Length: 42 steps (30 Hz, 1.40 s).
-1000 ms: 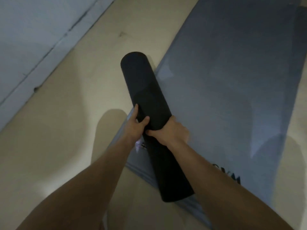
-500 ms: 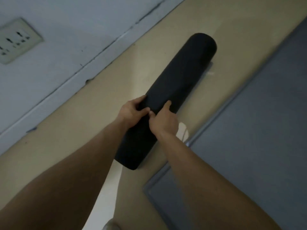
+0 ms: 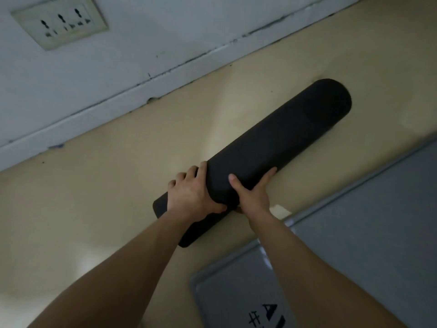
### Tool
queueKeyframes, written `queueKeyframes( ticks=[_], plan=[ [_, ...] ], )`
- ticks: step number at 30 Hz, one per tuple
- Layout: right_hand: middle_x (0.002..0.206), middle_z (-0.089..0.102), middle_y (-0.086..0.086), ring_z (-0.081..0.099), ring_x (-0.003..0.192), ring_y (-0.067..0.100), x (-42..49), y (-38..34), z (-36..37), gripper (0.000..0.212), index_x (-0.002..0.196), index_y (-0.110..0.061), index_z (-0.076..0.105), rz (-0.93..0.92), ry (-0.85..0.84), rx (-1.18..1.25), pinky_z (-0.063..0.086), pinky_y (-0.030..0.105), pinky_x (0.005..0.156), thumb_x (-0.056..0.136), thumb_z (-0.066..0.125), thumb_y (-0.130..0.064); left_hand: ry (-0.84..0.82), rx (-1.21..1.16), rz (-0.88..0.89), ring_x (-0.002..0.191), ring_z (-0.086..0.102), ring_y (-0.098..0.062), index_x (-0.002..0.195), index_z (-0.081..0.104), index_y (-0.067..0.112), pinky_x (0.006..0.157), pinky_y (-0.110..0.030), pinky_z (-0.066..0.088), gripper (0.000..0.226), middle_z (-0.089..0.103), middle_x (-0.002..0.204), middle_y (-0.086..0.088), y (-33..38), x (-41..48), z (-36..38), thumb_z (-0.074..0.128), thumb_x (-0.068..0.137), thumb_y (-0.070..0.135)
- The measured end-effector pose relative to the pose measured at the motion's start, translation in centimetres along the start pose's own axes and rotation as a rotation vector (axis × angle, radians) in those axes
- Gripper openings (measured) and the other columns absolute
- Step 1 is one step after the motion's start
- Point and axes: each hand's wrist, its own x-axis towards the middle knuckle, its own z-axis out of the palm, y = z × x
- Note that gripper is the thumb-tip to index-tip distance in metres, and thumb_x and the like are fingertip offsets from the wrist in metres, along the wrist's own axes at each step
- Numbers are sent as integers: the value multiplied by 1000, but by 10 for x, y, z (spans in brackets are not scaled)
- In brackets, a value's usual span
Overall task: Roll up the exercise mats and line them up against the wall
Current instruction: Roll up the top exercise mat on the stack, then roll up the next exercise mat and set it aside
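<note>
Floor (image 3: 99, 185) of pale beige fills most of the view, meeting a grey-white wall (image 3: 165, 31) that runs from nine o'clock up to one o'clock. A flat grey mat (image 3: 354, 245) lies unrolled at four to five o'clock. A rolled black mat (image 3: 272, 147) lies diagonally at centre, its far end toward two o'clock, its near end toward seven o'clock, well apart from the wall. Both hands clasp it near the lower end: the left hand (image 3: 191, 195) wraps the wall side, the right hand (image 3: 253, 195) curls over the near side, thumb on top. A socket plate (image 3: 59, 22) sits at eleven o'clock.
</note>
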Motion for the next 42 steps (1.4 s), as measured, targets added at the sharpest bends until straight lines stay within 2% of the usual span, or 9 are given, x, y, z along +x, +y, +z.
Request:
queueKeyframes(
  ticks=[8,14,20,24,27,29,34,38,42],
  plan=[
    [158,38,12,48,135,32,103,-80,68,119,156,-28,-25,-91,35,15,40,41,113,90,74,-37,171,85,9,124,48,-33,154,18,32,102,-49,41,112,43,149,-3,-32,115,-52,73,65,72],
    [149,48,17,54,127,39,177,-149,141,117,155,-36,-25,-69,18,68,52,54,98,91,73,-34,378,155,56,135,42,-35,156,20,33,110,-54,37,95,35,157,-5,-80,204,-72,69,80,61],
    [144,51,18,59,117,41,214,-170,184,110,153,-37,-28,-61,50,-3,57,56,88,96,66,-27,330,200,-38,144,30,-40,157,18,35,112,-61,33,86,22,165,-5,-94,254,-97,68,89,47],
    [151,46,11,57,116,34,167,-141,139,82,161,-34,7,-178,69,-201,57,54,91,98,59,-33,284,154,124,150,19,-38,157,25,30,117,-55,25,76,17,166,-8,-95,208,-88,66,93,33],
    [148,48,13,54,127,32,107,-98,80,72,161,-25,21,-230,79,-464,46,41,104,99,57,-34,181,166,248,151,22,-30,156,26,29,121,-48,18,70,23,165,-6,-98,136,-65,58,95,41],
    [142,50,14,53,125,31,66,-73,36,67,159,-23,25,-170,142,-559,42,36,100,101,56,-33,53,175,305,150,24,-25,156,25,33,122,-47,16,68,25,164,-2,-82,87,-49,53,96,47],
    [144,44,14,55,121,33,-14,-17,-40,61,156,-25,30,-47,218,-675,46,44,101,100,53,-35,-147,160,484,147,31,-18,155,28,33,120,-43,19,65,29,163,2,-2,12,-6,50,95,47],
    [151,34,13,55,122,33,-63,44,-105,61,158,-23,24,-4,208,-798,50,44,95,103,49,-33,-254,182,686,136,46,-26,151,39,26,110,-39,35,60,40,156,-3,81,-41,51,53,94,43],
    [151,34,14,52,121,32,-129,126,-174,59,157,-22,25,40,275,-850,51,44,95,104,49,-35,-346,239,869,136,41,-30,150,40,23,108,-40,37,62,36,155,-6,136,-115,111,55,95,45]
  ],
)
